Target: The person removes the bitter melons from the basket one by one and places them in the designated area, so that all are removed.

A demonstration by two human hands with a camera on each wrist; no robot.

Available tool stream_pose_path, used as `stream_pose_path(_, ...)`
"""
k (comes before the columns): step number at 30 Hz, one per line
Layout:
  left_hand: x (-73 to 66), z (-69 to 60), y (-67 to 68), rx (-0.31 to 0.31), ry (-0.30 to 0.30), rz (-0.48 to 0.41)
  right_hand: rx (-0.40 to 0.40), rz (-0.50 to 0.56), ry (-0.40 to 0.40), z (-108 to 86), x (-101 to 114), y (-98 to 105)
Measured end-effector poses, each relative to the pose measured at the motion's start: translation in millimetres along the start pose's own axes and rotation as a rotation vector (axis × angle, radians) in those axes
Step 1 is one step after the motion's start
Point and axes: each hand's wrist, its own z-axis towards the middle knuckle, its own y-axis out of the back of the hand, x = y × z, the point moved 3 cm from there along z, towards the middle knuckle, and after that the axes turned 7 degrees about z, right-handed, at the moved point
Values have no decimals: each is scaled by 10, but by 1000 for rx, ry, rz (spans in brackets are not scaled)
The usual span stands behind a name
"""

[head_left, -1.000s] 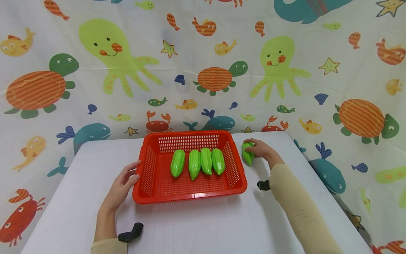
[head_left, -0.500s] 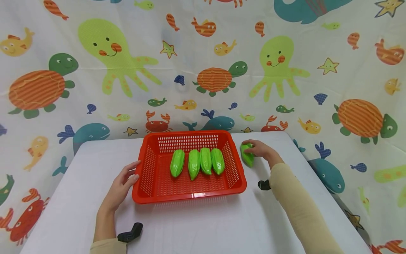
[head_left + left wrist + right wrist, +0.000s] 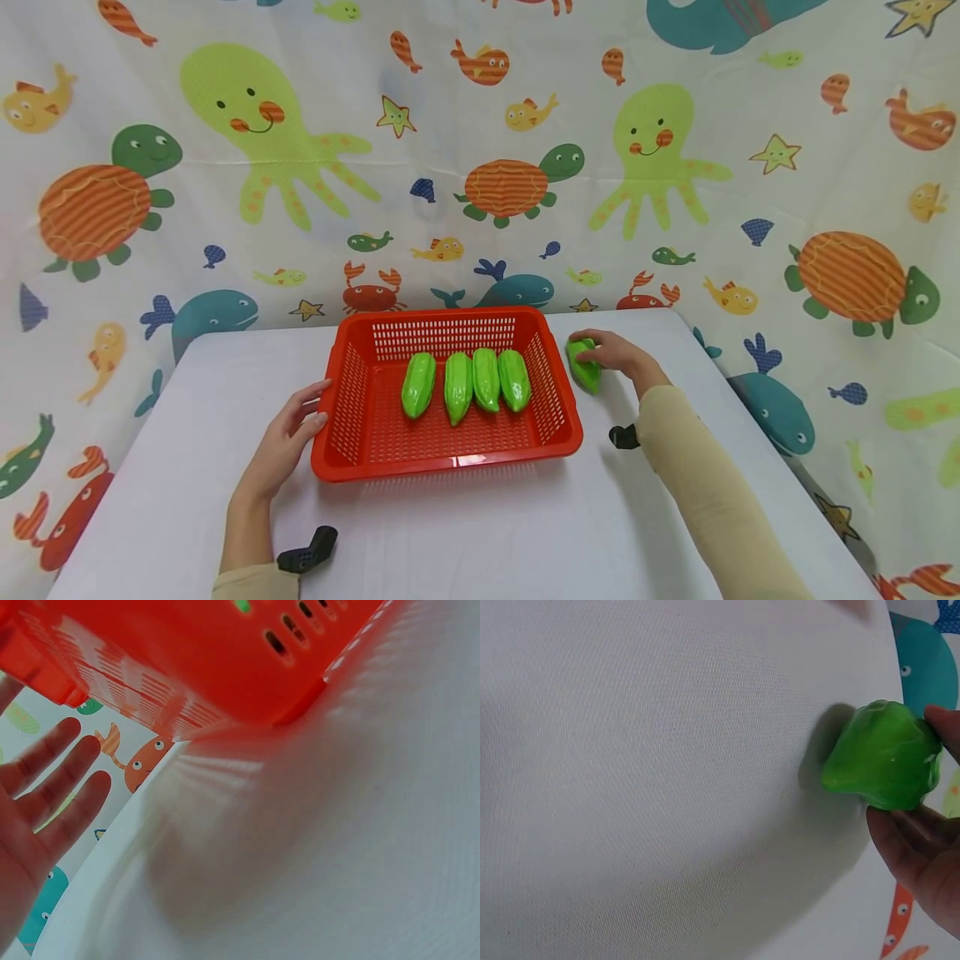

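In the head view a red plastic basket (image 3: pixel 446 465) with slotted walls sits mid-table. Inside it lie several glossy green, ridged, pointed vegetables (image 3: pixel 418 385), roughly side by side. My left hand (image 3: pixel 281 442) is at the basket's left rim, fingers extended; in the left wrist view the fingers (image 3: pixel 64 814) look straight, beside the basket wall (image 3: pixel 180 667). To the right of the basket my right hand (image 3: pixel 615 352) grips another green vegetable (image 3: pixel 583 367). The right wrist view shows this vegetable (image 3: pixel 885 757) between thumb and fingers, its pointed end toward the camera.
The white table (image 3: pixel 465 542) extends around the basket. Behind it hangs a curtain (image 3: pixel 420 83) printed with sea animals. A black wrist device (image 3: pixel 309 550) shows at the left forearm, another black device (image 3: pixel 624 437) at the right one.
The right hand's green vegetable has turned slightly and shifted a little left, closer to the basket. My left hand stays at the rim, and the basket's contents look unchanged.
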Motion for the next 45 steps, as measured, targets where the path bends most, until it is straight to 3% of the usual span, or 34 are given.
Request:
stream_pose_path(10,22,-8,0,5,-8,-5,6,13,7,-20,8,-21)
stream_pose_path(21,-32,32,32,2,-22,-7,-18,89,55,-14,32,103)
stream_pose_path(30,-22,20,20,5,-7,-5,-159,60,83,-37,147,218)
stream_pose_path(39,17,34,23,0,1,3,-299,216,140,-78,430,287)
stream_pose_path(45,-1,23,18,7,3,3,-336,273,177,-118,613,297)
